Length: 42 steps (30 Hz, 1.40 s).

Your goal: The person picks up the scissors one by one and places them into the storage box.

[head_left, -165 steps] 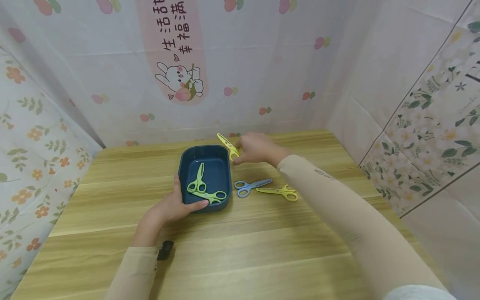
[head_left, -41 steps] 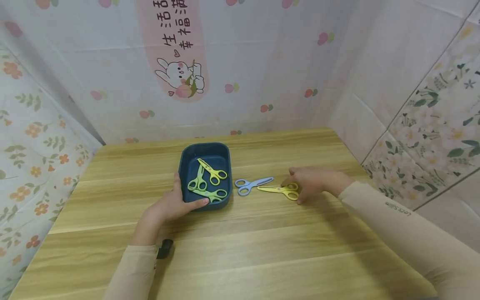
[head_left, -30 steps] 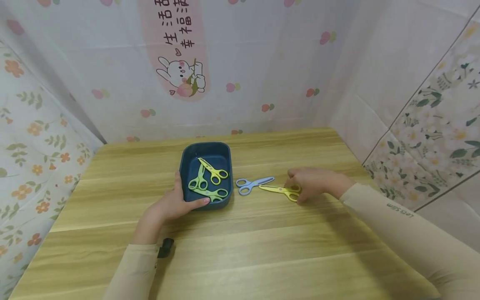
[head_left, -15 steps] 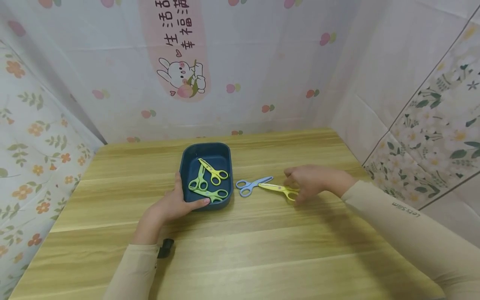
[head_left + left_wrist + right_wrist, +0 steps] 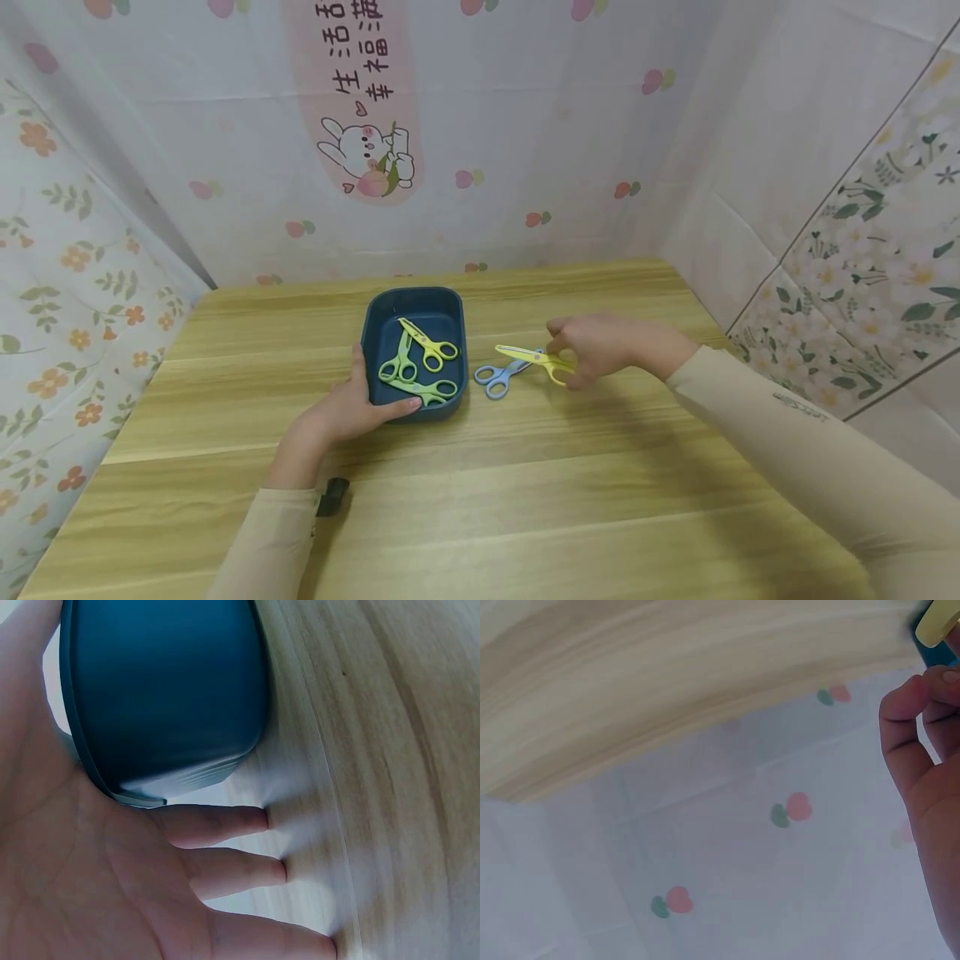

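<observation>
The left hand (image 5: 341,410) rests at the left and near sides of a dark blue container (image 5: 464,367), thumb over its near rim. In the left wrist view this hand (image 5: 97,862) lies against the container wall (image 5: 165,682), fingertips on the wood. Inside lie two green scissors (image 5: 401,363) and yellow scissors (image 5: 429,342). The right hand (image 5: 600,346) pinches another pair of yellow scissors (image 5: 525,354) by the handles, blades pointing left over blue scissors (image 5: 498,379). In the right wrist view the hand (image 5: 934,750) shows at the right edge with a yellow handle (image 5: 936,624).
A wooden table (image 5: 450,517) carries everything. Behind it hangs a patterned curtain (image 5: 525,150), with floral cloth (image 5: 67,292) at the left and a floral panel (image 5: 885,250) at the right. A black object (image 5: 333,497) is beside the left wrist.
The right hand has moved left and raised the yellow scissors off the table, over the blue ones, which have turned slightly. Earlier, another yellow pair went into the container. The left hand stays put.
</observation>
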{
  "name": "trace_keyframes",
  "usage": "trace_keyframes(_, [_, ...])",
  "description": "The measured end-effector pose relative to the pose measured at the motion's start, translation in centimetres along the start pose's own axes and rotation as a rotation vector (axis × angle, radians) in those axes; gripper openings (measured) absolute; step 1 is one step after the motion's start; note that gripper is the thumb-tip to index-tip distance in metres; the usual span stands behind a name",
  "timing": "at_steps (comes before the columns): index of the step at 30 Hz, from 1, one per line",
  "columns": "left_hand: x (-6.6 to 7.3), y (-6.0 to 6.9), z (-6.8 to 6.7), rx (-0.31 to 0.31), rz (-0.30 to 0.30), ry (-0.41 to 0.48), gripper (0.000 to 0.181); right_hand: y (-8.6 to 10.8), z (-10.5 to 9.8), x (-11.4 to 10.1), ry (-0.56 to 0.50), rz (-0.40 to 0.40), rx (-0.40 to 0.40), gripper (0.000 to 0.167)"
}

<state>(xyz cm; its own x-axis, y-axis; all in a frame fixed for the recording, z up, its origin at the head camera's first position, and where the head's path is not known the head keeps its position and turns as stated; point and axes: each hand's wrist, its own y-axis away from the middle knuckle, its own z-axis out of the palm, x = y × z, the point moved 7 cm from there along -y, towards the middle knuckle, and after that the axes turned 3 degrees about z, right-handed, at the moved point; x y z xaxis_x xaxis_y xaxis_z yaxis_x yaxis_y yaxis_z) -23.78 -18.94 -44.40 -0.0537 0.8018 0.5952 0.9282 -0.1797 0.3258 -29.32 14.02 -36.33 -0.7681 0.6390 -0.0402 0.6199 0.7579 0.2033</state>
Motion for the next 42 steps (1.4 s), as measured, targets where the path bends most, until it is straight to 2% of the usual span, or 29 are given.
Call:
trace_keyframes(6, [0.0, -0.1, 0.1, 0.004, 0.001, 0.011, 0.151, -2.0, -2.0, -0.9, -0.014, 0.014, 0.027, 0.044])
trace_keyframes(10, [-0.1, -0.1, 0.1, 0.007, 0.003, 0.005, 0.151, -3.5, -3.2, -1.6, 0.036, 0.055, 0.030, 0.052])
trace_keyframes(17, [-0.1, -0.1, 0.1, -0.001, -0.015, 0.001, 0.151, -6.8, -4.5, -3.7, 0.118, 0.031, 0.083, 0.046])
trace_keyframes(21, [-0.1, -0.1, 0.0, 0.004, -0.014, 0.001, 0.151, -9.0, -4.6, -4.7, 0.149, 0.056, 0.089, 0.051])
trace_keyframes(26, [-0.1, -0.1, 0.1, 0.000, -0.017, 0.016, 0.152, -11.7, -3.9, -6.3, 0.178, 0.066, 0.073, 0.056])
trace_keyframes(31, [0.0, -0.1, 0.4, -0.011, -0.009, 0.022, 0.151, -13.7, -2.2, -7.8, 0.203, 0.048, 0.023, 0.053])
trace_keyframes(42, [0.0, -0.1, 0.3, -0.008, -0.028, 0.011, 0.152, -15.9, 0.5, -8.7, 0.240, 0.058, -0.023, 0.050])
